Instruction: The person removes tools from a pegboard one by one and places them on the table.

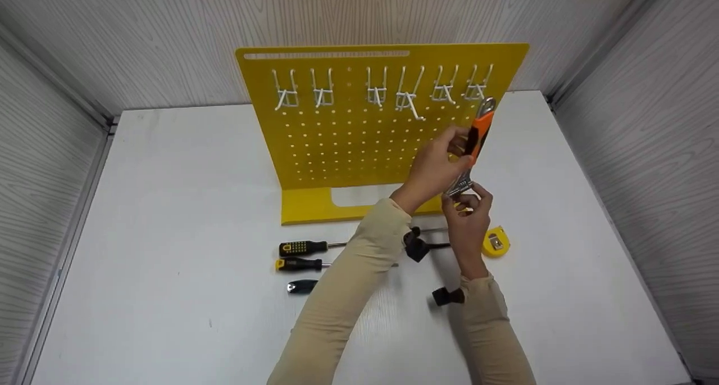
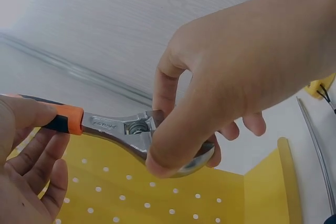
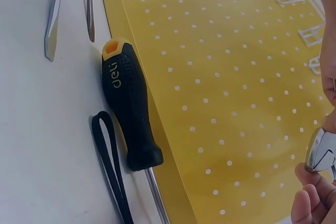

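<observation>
An adjustable wrench (image 1: 480,131) with an orange and black handle is held up before the right side of the yellow pegboard (image 1: 348,143). My left hand (image 1: 435,168) grips its handle, fingers curled round it. Lower down, my right hand (image 1: 469,222) pinches the wrench's metal head between thumb and fingers. In the left wrist view the wrench's adjusting screw (image 2: 137,128) shows beside the right hand (image 2: 220,87), which partly covers the head. Only an edge of the head (image 3: 323,150) appears in the right wrist view.
White hooks (image 1: 413,101) line the pegboard's upper part. Several screwdrivers lie on the table, one with a black and yellow handle (image 1: 303,248). A yellow tape measure (image 1: 496,242) sits right of my right hand. A black strap (image 3: 107,145) lies beside a screwdriver (image 3: 128,103).
</observation>
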The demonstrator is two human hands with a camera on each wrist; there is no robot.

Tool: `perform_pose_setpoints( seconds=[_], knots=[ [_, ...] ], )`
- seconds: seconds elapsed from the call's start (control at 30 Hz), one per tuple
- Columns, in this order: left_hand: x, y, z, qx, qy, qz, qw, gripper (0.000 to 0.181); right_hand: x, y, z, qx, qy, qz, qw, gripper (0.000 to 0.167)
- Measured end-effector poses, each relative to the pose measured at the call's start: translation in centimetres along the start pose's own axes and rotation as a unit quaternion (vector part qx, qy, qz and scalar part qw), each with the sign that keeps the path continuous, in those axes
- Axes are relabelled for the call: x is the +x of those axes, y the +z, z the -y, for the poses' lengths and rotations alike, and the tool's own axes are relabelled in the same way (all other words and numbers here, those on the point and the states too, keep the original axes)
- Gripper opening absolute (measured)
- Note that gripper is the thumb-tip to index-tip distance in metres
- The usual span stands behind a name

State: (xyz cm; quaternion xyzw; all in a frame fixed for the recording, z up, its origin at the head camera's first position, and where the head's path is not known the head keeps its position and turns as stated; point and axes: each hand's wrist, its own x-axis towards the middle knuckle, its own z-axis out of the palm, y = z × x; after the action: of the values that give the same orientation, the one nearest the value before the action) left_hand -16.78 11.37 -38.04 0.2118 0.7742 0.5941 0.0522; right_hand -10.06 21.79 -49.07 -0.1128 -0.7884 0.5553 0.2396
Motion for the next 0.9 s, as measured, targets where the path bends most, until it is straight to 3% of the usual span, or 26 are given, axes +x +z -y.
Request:
perform_pose_setpoints(
  seconds=[0.27, 0.53, 0.73, 0.9],
  knots=[
    [-0.7, -0.2, -0.1, 0.011, 0.005, -0.001, 0.9999, 0.033, -0.2, -0.9, -0.1, -0.039, -0.012, 0.006, 0.9992, 0.059],
    [-1.4, -0.6, -0.3, -0.005, 0.012, -0.002, 0.9999, 0.03, -0.6, -2.5, 0.7, -0.053, -0.042, 0.018, 0.9976, 0.059],
    [-2.1, -1.2, -0.3, -0.013, 0.028, 0.006, 0.9995, 0.028, -0.6, -3.3, 1.1, -0.077, -0.057, 0.043, 0.9945, 0.058],
    [-2.6, -1.5, -0.1, -0.022, 0.018, -0.002, 0.9996, 0.029, -0.6, -3.6, 1.4, -0.092, -0.056, 0.061, 0.9923, 0.058]
  ],
)
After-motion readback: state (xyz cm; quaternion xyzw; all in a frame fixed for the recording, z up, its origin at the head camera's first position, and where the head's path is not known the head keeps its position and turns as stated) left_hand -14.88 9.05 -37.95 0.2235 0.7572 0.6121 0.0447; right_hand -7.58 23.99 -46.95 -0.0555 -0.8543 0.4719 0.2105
